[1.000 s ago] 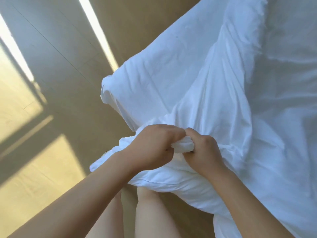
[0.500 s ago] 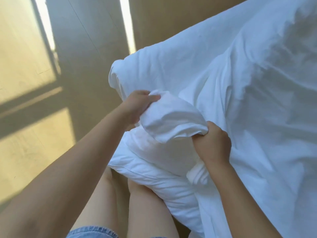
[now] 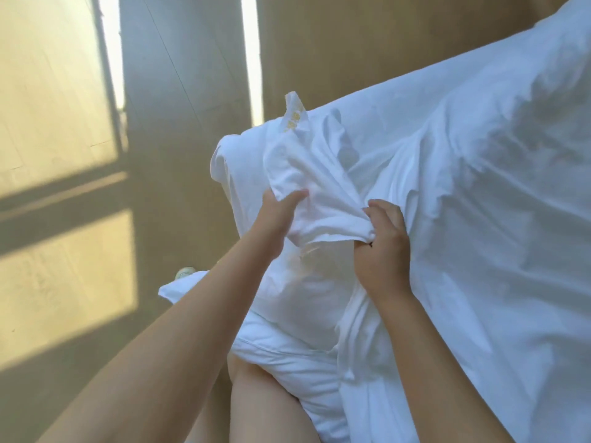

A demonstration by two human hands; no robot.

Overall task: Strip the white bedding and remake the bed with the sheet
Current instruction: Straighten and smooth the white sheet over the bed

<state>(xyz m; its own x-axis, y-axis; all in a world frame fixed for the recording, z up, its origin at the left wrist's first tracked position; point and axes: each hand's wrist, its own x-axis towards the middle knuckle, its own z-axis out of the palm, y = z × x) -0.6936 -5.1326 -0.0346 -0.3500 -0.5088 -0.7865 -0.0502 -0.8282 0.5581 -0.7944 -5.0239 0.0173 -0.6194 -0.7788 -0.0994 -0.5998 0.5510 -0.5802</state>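
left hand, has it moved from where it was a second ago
Yes: the left hand has parted from the right hand and gone away from the person, toward the bed corner, gripping the sheet flap.

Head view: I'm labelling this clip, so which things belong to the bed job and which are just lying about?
Job: white sheet, gripped by left hand and right hand; padded bedding underneath.
Lying about: wooden floor; small pale object on it, perhaps a shoe.
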